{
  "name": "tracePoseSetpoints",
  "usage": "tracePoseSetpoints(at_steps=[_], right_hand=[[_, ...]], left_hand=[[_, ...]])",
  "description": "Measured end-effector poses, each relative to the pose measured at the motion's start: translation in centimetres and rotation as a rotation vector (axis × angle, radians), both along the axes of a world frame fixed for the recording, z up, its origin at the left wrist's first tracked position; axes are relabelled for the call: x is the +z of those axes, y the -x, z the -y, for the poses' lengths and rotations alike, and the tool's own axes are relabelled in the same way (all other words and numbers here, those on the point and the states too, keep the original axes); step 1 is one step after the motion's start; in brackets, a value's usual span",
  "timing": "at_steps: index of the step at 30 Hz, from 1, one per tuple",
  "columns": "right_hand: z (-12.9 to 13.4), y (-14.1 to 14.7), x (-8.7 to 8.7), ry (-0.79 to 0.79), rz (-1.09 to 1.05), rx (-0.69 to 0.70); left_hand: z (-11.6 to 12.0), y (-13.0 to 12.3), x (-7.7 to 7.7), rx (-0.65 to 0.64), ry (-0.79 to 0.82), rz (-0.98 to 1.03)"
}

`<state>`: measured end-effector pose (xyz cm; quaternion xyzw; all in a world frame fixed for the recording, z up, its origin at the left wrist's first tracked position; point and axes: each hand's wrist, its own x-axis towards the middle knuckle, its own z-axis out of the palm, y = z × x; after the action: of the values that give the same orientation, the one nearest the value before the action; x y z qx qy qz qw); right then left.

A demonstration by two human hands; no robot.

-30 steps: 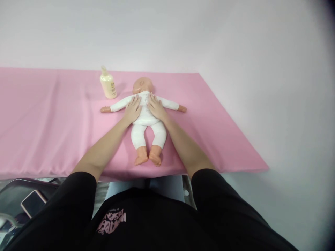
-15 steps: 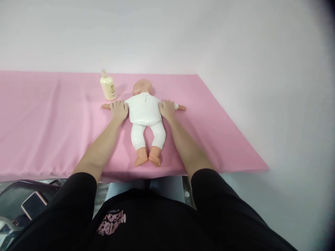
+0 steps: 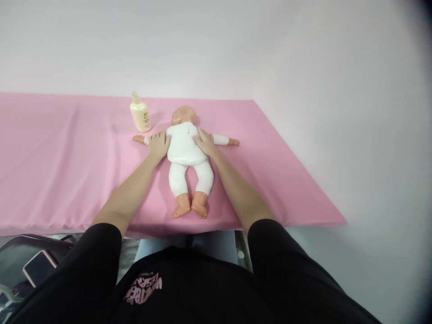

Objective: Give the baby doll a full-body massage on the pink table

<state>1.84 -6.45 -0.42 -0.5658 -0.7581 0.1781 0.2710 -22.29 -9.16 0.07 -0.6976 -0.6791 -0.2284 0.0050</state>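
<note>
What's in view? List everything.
Cover: 1, pink, across the middle
Doll: 1, white and tan, lying on the cover
Bottle: 1, cream, left of the doll
Wall: count unclear, pale grey, beyond the cover
Phone: 1, dark-screened, lower left
Dark surface: 1, blackish, under the phone
Floor: 1, grey, below the cover
Trousers: 1 pair, pale blue, bottom centre
Shirt: 1, black, bottom
Left grip: 1, bare, on the doll
Right grip: 1, bare, on the doll

Free pink cloth (image 3: 270,180) rightward, bottle (image 3: 140,118) obstructing beyond left hand (image 3: 159,144)
</note>
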Motion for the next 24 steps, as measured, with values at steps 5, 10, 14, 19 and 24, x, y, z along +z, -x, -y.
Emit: tracePoseSetpoints(at_steps=[5,10,14,19,24], right_hand=[[0.6,1.2,0.7,0.016,0.048,0.090],[1.9,2.2,1.8,-0.040,0.112,0.250],[3.1,2.8,2.9,-0.027,0.178,0.340],[3.3,2.5,3.1,-0.011,0.157,0.361],[1.6,1.2,1.2,-0.027,0.048,0.282]], left_hand=[[0.2,0.1,0.3,-0.046,-0.038,0.021],[0.2,-0.1,0.3,-0.046,-0.042,0.015],[0.1,-0.2,0.4,0.030,0.033,-0.056],[-0.4,1.4,0.7,0.112,0.086,-0.140],[-0.7,3.1,0.9,0.183,0.109,-0.138]])
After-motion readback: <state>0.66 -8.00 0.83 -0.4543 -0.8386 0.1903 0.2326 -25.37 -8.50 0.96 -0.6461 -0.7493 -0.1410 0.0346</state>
